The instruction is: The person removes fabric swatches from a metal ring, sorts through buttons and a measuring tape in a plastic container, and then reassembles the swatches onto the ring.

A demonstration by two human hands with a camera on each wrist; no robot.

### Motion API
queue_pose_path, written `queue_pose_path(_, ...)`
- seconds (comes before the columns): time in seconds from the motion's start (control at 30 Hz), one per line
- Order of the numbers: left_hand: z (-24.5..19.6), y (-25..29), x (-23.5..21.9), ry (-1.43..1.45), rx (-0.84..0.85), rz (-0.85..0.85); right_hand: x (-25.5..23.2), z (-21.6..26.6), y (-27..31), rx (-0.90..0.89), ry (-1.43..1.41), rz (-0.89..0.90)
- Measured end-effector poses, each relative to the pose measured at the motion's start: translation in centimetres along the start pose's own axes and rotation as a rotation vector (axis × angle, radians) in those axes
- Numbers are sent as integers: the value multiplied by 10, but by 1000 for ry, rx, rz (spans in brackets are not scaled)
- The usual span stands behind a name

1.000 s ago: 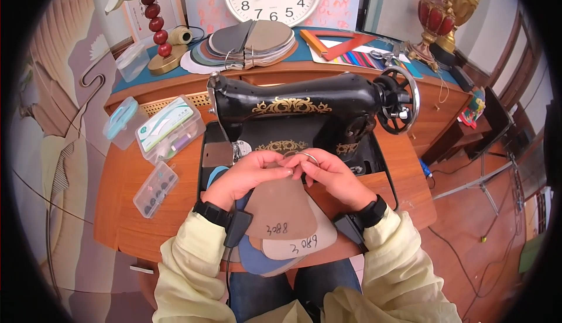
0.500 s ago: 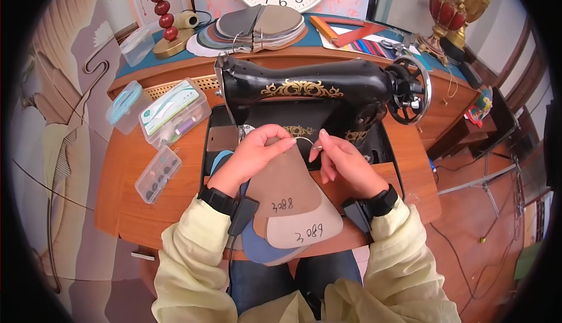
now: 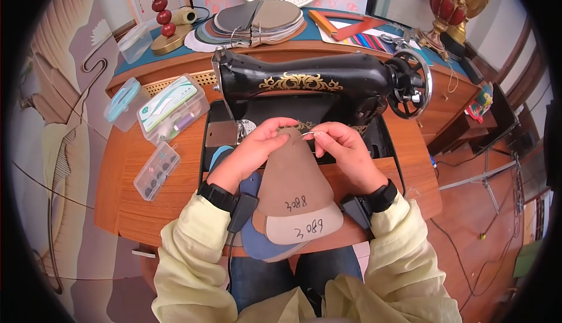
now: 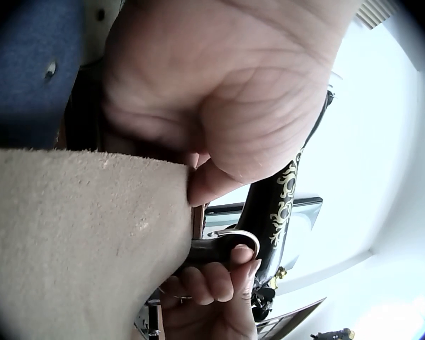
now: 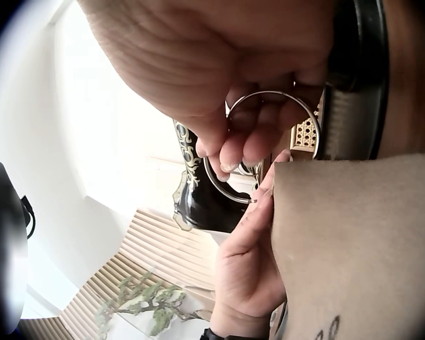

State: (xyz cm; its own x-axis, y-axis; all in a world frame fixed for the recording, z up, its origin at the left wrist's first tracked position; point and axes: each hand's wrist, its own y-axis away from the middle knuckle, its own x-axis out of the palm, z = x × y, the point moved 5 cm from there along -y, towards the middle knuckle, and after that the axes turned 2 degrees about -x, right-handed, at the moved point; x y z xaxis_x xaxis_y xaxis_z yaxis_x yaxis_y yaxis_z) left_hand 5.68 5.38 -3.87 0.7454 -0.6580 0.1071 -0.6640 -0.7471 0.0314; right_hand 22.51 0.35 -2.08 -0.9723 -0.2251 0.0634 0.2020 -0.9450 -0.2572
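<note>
A brown leather swatch [image 3: 295,177], marked 3088, hangs from my left hand [image 3: 252,156], whose thumb and fingers pinch its narrow top end. A small hole shows near that end in the head view. My right hand [image 3: 348,150] pinches a thin metal binder ring [image 5: 223,190]. The ring stands open; in the head view its free end is right at the swatch's top by the hole. A paler swatch [image 3: 310,229] marked 3089 lies below the brown one, with a blue swatch [image 3: 250,235] to the left; a hole shows in a blue swatch [image 4: 28,92] in the left wrist view.
A black sewing machine [image 3: 298,80] stands just beyond my hands. On the table's left are a lidded sewing box [image 3: 172,109] and a small clear case [image 3: 157,171] of dark round pieces. A ringed swatch stack [image 3: 257,24] lies on the shelf behind.
My hands, together at first, drew apart with the ring between them, then came closer again. The brown swatch has swung right, and the ring's end has come to its top.
</note>
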Motion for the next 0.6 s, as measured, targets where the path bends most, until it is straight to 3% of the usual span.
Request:
queue_pose_path(0.27,11,2,-3,21,-138,13,0,8,0,-117,187,-29)
queue_pose_path(0.6,7,1,-6,99,-49,-20,1,10,-2,-138,355,-2)
